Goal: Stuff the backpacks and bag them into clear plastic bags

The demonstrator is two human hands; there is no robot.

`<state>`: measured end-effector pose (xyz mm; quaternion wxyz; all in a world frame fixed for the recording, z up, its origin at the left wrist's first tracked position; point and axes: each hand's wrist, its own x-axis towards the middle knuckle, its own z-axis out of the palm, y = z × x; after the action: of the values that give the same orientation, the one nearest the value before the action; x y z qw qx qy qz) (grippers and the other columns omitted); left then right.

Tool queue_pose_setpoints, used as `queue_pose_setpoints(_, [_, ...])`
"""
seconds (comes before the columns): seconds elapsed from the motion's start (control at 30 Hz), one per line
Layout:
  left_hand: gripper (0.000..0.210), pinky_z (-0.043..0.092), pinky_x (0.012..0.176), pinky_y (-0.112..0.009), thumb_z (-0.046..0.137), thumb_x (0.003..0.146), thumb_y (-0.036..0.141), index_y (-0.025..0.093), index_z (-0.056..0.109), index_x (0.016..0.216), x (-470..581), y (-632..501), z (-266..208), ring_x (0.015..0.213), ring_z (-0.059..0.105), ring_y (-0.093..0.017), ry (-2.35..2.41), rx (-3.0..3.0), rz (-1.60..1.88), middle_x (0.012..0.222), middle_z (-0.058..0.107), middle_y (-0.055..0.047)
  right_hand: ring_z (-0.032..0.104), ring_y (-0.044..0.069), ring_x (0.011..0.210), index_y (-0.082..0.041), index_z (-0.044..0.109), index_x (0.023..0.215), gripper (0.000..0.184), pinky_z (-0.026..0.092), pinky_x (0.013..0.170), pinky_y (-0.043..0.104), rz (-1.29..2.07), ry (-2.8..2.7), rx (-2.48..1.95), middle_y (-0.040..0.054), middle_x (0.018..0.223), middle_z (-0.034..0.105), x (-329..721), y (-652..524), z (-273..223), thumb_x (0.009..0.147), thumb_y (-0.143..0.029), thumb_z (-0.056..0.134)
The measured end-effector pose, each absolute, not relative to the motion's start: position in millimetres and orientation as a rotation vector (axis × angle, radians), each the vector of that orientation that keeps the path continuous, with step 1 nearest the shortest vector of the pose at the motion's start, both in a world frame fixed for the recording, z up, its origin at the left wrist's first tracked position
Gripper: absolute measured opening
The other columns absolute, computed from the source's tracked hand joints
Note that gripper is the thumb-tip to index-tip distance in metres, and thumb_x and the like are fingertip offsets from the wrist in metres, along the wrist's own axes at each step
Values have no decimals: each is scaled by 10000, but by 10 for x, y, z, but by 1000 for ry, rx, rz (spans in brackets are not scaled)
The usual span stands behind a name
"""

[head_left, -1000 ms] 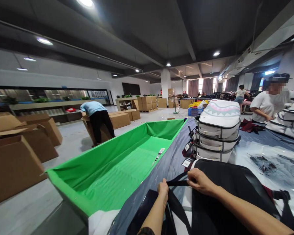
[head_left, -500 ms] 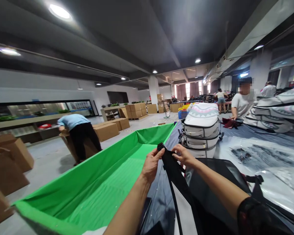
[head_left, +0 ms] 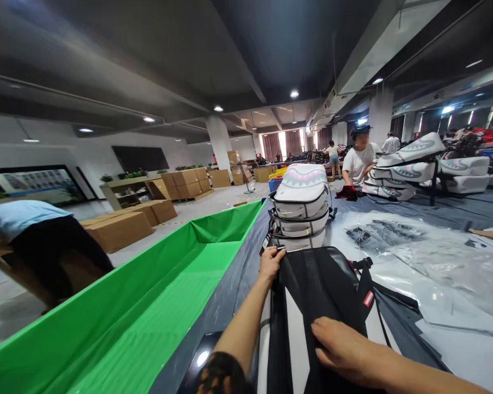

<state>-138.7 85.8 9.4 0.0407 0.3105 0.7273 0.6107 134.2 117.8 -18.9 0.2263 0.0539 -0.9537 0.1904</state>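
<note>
A black and white backpack (head_left: 312,268) lies on the table in front of me, its padded straps and back panel facing up. At its top left corner, my left hand (head_left: 271,262) is closed with the thumb and fingers pinching the edge. A small dark tag (head_left: 265,244) shows just beyond those fingertips. Lower down, my right hand (head_left: 345,350) rests over the straps, fingers lying loosely against the black fabric and not wrapped round anything I can see. On the right side of the bag, a shoulder strap carries a red and white label (head_left: 368,299).
Stacked white backpacks (head_left: 302,202) with a shark-mouth print stand just beyond. Clear plastic bags (head_left: 419,257) cover the table's right. A long green fabric-lined bin (head_left: 148,312) runs along the left. One person (head_left: 359,158) works across the table; another (head_left: 45,235) bends over cardboard boxes.
My hands have parted: the left stays at the bag's top, while the right has come down onto the straps. The raised black strap now lies on the bag. The view has swung right.
</note>
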Motion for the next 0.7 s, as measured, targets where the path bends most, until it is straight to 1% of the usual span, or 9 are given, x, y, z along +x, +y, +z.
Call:
queue_pose_setpoints(0.1, [249,445,963,-460,743,726,363,182,607,621,-1371,1015,-218,1011,598,-297,2446,881,1715,914,641,-76,709,231,910,-281,696,932,99,568,774,293,600,-2708,2,49,1060,726,1573,1617,5,838,-304,678])
queue_pose_setpoints(0.17, [177,438,983,-499,745,739,312,165,652,771,-1385,1034,-291,1060,596,-327,2530,904,1630,1041,633,-119,693,214,774,-281,682,956,180,529,685,297,682,-2649,-365,33,913,726,1636,2085,169,905,-423,585])
queue_pose_setpoints(0.27, [381,359,1089,-541,753,770,320,139,644,1087,-1369,1032,-233,1261,498,-369,2620,998,1584,1298,552,-180,634,202,592,-237,631,868,312,462,586,288,781,-2394,-1072,27,665,652,1590,2790,295,907,-532,537])
queue_pose_setpoints(0.33, [437,272,1153,-564,692,846,336,152,588,1229,-1279,1086,-159,1368,389,-366,2635,1213,1522,1423,476,-185,598,205,496,-212,579,762,431,450,520,293,874,-2282,-1313,37,558,599,1470,3111,265,892,-617,514])
queue_pose_setpoints(0.4, [368,278,1155,-550,603,915,311,178,580,1257,-1116,1220,-107,1355,402,-333,2528,1537,1386,1414,509,-161,565,203,432,-202,538,685,541,449,464,301,968,-2248,-1360,44,491,556,1308,3262,190,879,-701,463])
queue_pose_setpoints(0.47, [294,359,1110,-489,584,925,274,212,623,1210,-911,1423,-91,1261,495,-287,2327,1806,1232,1296,617,-114,550,190,428,-202,520,667,580,453,449,296,1001,-2202,-1316,35,471,524,1150,3261,144,877,-732,418])
queue_pose_setpoints(0.53, [289,426,1047,-413,666,867,263,258,662,1156,-708,1656,-102,1181,558,-247,2138,1941,1145,1198,686,-52,542,179,460,-207,526,718,559,449,459,282,946,-2149,-1216,15,491,512,1049,3151,166,882,-726,395])
queue_pose_setpoints(0.63, [329,446,1015,-385,723,796,241,272,687,1122,-469,1947,-162,1158,581,-234,1955,2038,1109,1178,708,-27,573,183,561,-221,551,826,475,466,528,285,797,-2121,-987,7,593,568,1058,2863,280,826,-694,504])
queue_pose_setpoints(0.7, [192,446,1004,-370,698,786,186,225,719,973,-364,2053,-232,1080,615,-223,1890,2052,1138,1068,728,-36,590,180,585,-229,560,830,385,471,562,286,670,-2167,-743,5,648,609,1148,2640,346,788,-611,586])
